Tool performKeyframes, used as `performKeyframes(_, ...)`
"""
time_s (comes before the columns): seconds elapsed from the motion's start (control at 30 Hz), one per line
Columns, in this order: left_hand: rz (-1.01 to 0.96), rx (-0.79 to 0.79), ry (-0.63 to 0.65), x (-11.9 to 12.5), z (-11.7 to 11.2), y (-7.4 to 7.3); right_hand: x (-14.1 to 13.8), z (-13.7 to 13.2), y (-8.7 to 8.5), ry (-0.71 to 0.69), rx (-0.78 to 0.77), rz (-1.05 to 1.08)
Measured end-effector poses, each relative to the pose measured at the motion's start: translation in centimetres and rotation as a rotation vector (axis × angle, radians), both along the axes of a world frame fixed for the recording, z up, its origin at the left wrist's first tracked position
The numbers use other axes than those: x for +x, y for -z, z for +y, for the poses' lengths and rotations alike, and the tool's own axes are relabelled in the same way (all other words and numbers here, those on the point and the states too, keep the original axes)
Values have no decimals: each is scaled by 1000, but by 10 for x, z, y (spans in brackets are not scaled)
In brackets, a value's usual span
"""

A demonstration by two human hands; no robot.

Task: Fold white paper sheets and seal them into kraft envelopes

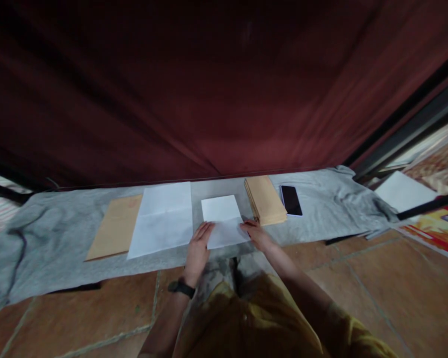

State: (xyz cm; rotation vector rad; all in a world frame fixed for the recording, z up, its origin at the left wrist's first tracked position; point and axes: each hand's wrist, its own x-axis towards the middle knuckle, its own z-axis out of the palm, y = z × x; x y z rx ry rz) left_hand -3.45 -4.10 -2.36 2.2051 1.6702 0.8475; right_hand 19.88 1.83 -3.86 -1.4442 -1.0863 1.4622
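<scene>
A white sheet of paper (223,208) lies in front of me, with a crease across it and its near part looking greyer and slightly raised. My left hand (200,238) has its fingers closed on the sheet's left edge, near the crease. At the right edge, my right hand (257,232) grips the paper between thumb and fingers; the thumbs are mostly hidden. Just beyond the right hand is a stack of brown envelopes (266,200). Larger white sheets (164,219) with a crease lie to the left of my left hand.
Farther left, more brown envelopes (115,226) lie partly under the white sheets. A phone (291,200) rests right of the envelope stack. Grey cloth (324,199) covers the low, narrow bench. Behind it hangs a dark red curtain (216,99); tiled floor (127,303) shows in front.
</scene>
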Motion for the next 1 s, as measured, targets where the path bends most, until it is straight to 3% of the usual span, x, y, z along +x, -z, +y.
performKeyframes(0.13,11,-113,104,-17,-3,11,3,-14,6,-18,65,-123)
performKeyframes(0.27,-43,-140,128,-26,1,8,14,-27,11,-28,359,-275)
performKeyframes(0.4,-58,-143,167,-32,6,3,28,-39,12,-160,643,-524)
performKeyframes(0.53,-33,-144,232,-36,-1,4,37,-43,11,-330,785,-703)
performKeyframes(0.67,-79,-187,252,-38,-5,5,40,-36,8,-459,798,-732)
performKeyframes(0.77,-203,-230,173,-38,1,3,40,-25,4,-490,767,-682)
performKeyframes(0.9,-321,-299,-24,-33,12,0,29,-7,0,-353,640,-659)
performKeyframes(1.0,-373,-255,-186,-25,18,-1,16,4,1,-227,580,-672)
